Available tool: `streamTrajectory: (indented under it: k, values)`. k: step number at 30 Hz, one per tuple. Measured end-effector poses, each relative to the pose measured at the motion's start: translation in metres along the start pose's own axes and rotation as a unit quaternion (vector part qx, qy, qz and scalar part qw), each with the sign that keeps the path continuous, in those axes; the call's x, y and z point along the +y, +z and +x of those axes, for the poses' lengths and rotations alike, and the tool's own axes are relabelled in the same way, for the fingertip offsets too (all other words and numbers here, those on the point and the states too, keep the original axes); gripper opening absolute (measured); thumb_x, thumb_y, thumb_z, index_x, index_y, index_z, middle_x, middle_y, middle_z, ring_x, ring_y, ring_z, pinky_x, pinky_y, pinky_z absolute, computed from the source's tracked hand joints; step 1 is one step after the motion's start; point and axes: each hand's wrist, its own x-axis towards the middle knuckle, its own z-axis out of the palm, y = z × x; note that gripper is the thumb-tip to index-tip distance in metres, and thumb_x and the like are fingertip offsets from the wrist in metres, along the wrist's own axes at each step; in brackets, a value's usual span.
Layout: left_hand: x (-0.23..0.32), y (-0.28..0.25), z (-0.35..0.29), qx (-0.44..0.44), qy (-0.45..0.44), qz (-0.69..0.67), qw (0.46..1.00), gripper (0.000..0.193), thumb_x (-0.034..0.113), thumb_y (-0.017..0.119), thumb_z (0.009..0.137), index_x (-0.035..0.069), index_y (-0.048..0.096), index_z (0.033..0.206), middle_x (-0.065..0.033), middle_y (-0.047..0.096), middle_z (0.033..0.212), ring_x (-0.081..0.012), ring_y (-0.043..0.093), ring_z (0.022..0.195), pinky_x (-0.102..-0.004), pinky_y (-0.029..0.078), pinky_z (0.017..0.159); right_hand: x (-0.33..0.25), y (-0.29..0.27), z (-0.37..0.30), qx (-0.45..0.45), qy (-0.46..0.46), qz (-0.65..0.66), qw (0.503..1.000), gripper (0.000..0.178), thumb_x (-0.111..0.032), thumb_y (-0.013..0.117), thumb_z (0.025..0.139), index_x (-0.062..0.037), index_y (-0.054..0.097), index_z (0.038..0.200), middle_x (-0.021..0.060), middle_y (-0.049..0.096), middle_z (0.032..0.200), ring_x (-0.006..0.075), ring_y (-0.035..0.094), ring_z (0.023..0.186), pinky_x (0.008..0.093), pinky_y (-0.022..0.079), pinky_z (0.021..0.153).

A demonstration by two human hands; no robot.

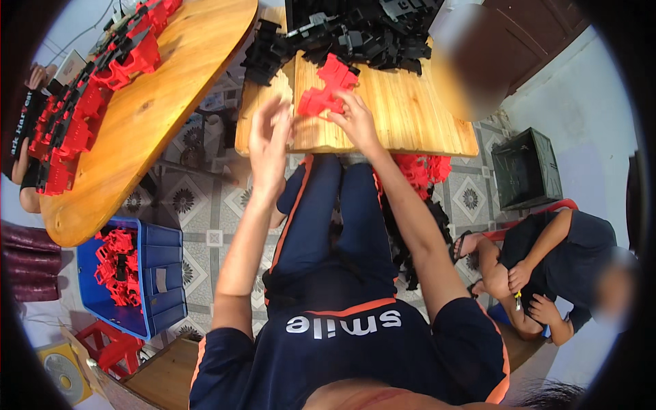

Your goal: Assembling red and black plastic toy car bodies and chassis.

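Above the small wooden table (410, 123), my right hand (357, 124) pinches the near right edge of a red molded plastic part (330, 85). Black pieces show behind that part's upper end. My left hand (270, 140) is raised over the table's left front, slightly blurred. Its fingers are stretched out beside the red part, apart from it, and nothing shows in them. A heap of black plastic parts (369, 34) covers the back of the table, just beyond the red part.
Red and black assemblies (85, 113) line the curved wooden table (184, 61) at left. A blue crate (164, 273) holds red parts. A red stool (113, 348) is lower left. Right, a seated person (567, 253) handles a small yellow tool near a dark green bin (526, 171).
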Motion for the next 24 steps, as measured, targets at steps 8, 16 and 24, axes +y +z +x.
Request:
streamTrajectory:
  k: [8, 16, 24]
  values:
    - [0.022, -0.018, 0.000, -0.226, 0.101, 0.326, 0.913, 0.108, 0.040, 0.087, 0.065, 0.005, 0.030, 0.150, -0.0206, 0.043, 0.146, -0.0298, 0.042, 0.135, -0.0427, 0.032, 0.112, -0.050, -0.091, -0.056, -0.086, 0.194, 0.494, 0.843, 0.031, -0.002, 0.060, 0.090, 0.0086, 0.061, 0.119, 0.0138, 0.069, 0.093, 0.0174, 0.067, 0.075, 0.0287, 0.055, 0.071]
    - [-0.030, -0.018, -0.040, -0.387, -0.360, -0.074, 0.846, 0.083, 0.016, 0.075, 0.080, 0.002, 0.030, 0.148, -0.0136, 0.056, 0.133, -0.0240, 0.052, 0.125, -0.0365, 0.037, 0.109, -0.072, -0.078, 0.032, -0.405, 0.191, 0.273, 0.852, 0.033, -0.011, 0.063, 0.090, 0.0021, 0.064, 0.120, 0.0116, 0.069, 0.090, 0.0176, 0.067, 0.076, 0.0270, 0.053, 0.071]
    - [-0.061, -0.017, -0.092, 0.006, -0.554, -0.342, 0.759, 0.044, 0.014, 0.051, 0.088, 0.006, 0.054, 0.131, -0.0135, 0.064, 0.119, -0.0308, 0.062, 0.110, -0.0507, 0.048, 0.098, 0.001, -0.064, 0.132, 0.188, 0.106, -0.104, 0.971, 0.033, -0.024, 0.055, 0.091, -0.0013, 0.062, 0.113, 0.0195, 0.071, 0.084, 0.0284, 0.069, 0.069, 0.0391, 0.054, 0.070]
